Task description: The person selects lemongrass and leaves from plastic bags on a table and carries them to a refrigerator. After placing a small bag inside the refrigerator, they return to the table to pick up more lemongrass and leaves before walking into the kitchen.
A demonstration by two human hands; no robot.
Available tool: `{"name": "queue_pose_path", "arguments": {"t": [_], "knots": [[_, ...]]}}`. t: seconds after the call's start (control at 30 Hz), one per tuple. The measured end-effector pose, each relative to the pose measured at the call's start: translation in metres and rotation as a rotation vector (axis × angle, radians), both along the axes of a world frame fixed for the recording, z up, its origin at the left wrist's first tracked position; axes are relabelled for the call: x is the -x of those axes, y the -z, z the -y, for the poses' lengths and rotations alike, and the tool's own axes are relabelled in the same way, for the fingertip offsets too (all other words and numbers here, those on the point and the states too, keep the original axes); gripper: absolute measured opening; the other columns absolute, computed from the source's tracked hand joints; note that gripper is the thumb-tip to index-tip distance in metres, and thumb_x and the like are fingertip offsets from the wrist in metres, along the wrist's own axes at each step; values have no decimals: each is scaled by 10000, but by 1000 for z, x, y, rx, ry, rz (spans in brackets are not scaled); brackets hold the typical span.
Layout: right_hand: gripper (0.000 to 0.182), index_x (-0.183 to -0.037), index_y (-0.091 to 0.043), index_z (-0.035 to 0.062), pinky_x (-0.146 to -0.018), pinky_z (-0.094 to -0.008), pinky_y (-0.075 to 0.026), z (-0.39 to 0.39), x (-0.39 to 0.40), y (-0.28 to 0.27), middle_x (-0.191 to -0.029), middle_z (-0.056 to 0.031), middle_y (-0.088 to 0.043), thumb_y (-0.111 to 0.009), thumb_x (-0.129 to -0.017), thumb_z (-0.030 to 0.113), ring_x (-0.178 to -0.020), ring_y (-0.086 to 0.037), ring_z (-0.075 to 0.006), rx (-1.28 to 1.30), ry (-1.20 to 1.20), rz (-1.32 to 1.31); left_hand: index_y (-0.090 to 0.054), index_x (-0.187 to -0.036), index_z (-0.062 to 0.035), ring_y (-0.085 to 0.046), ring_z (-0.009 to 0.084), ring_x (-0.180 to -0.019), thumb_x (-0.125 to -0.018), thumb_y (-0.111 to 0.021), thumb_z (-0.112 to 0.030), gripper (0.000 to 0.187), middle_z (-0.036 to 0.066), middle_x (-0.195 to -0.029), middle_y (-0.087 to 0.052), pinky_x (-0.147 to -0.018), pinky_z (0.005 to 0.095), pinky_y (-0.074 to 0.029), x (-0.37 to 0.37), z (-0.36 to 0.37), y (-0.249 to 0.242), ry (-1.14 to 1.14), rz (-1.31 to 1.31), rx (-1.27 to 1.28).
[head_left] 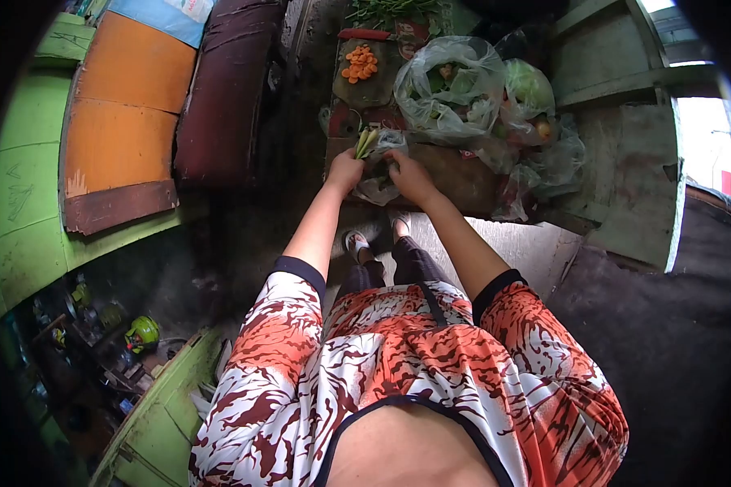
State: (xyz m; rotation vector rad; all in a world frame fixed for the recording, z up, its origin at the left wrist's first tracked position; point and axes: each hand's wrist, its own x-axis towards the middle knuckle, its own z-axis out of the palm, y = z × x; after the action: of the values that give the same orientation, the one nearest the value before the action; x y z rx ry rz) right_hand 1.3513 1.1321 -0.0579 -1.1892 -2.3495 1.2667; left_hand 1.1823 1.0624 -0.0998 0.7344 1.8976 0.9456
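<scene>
My left hand [345, 170] grips a bunch of pale green stalks [365, 143] that poke up out of a small clear plastic bag [379, 188]. My right hand [408, 175] holds the other side of that same bag, fingers closed on the plastic. Both hands meet over the near edge of a low wooden table [455, 174]. Behind them lies a dark cutting board [364, 88] with a pile of orange carrot slices [360, 63].
Clear bags of vegetables [451, 85] and a green cabbage [529, 85] crowd the table's right side. A dark red cushion [223, 89] and an orange bench [122, 114] lie to the left. My sandalled feet [374, 235] stand on the floor below the table.
</scene>
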Motion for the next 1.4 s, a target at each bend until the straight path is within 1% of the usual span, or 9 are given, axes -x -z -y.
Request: {"name": "queue_pose_path", "arguments": {"t": [0.27,0.37,0.57,0.83,0.97,1.03,1.07,1.17,1.4], "knots": [[188,-1021,-584,75,-754,-437,-481,-10,0,2,-983,-179,-650,-579,-864,178,-891,-627,-369,54,9,-17,-681,-1004,-36,-655,268,-877,-724,-593,-127,307,169,-914,-686,-770,352,-474,3,3,-7,-51,34,37],[206,-1008,-590,59,-755,-394,-480,-17,-8,-8,-931,-145,-660,-599,-853,193,-842,-637,-324,519,197,-12,-688,-940,-31,-649,254,-809,-724,-602,-152,262,148,-851,-685,-730,350,-471,5,2,-2,-38,57,33],[222,-1013,-605,60,-763,-399,-493,-12,-1,4,-865,-165,-658,-604,-854,215,-813,-646,-319,138,-130,-199,-674,-941,-13,-599,161,-762,-729,-612,-117,245,70,-801,-665,-729,292,-446,3,3,-15,-35,30,108],[251,-1021,-620,50,-761,-455,-493,1,23,-11,-957,-223,-646,-602,-855,237,-927,-619,-391,-129,-75,321,-686,-989,-44,-647,230,-810,-716,-638,-154,298,131,-858,-688,-745,344,-468,-1,5,-20,-75,63,75],[214,-961,-624,52,-602,-414,-499,-9,0,21,-818,-161,-653,-623,-849,234,-724,-649,-316,-185,43,-41,-683,-996,-43,-647,227,-813,-716,-632,-155,306,134,-859,-687,-743,348,-470,-3,6,-18,-99,56,58],[161,-930,-627,71,-461,-327,-440,-16,-9,-5,-734,-52,-606,-637,-842,205,-547,-552,-174,702,233,-169,-680,-1003,-42,-652,240,-827,-713,-626,-155,315,147,-866,-686,-743,354,-473,-5,7,-24,-77,34,77],[160,-938,-623,79,-410,-232,-346,-17,-14,-18,-685,30,-510,-650,-842,204,-512,-420,-64,797,251,-246,-680,-1003,-42,-652,240,-827,-713,-626,-155,315,147,-866,-686,-743,354,-473,-5,6,-24,-80,35,76],[172,-954,-618,81,-404,-236,-349,-27,-22,-11,-681,23,-497,-646,-845,211,-510,-422,-58,989,257,-272,-677,-1007,-41,-653,256,-822,-710,-622,-156,323,159,-864,-682,-736,361,-475,-4,5,-17,-56,2,80],[249,-1003,-602,31,-625,-338,-502,-16,-3,-1,-811,-67,-632,-648,-829,203,-668,-588,-201,391,10,-126,-673,-965,-9,-603,164,-762,-715,-632,-130,280,74,-810,-667,-713,293,-453,-8,5,-26,-62,-1,68]]}}
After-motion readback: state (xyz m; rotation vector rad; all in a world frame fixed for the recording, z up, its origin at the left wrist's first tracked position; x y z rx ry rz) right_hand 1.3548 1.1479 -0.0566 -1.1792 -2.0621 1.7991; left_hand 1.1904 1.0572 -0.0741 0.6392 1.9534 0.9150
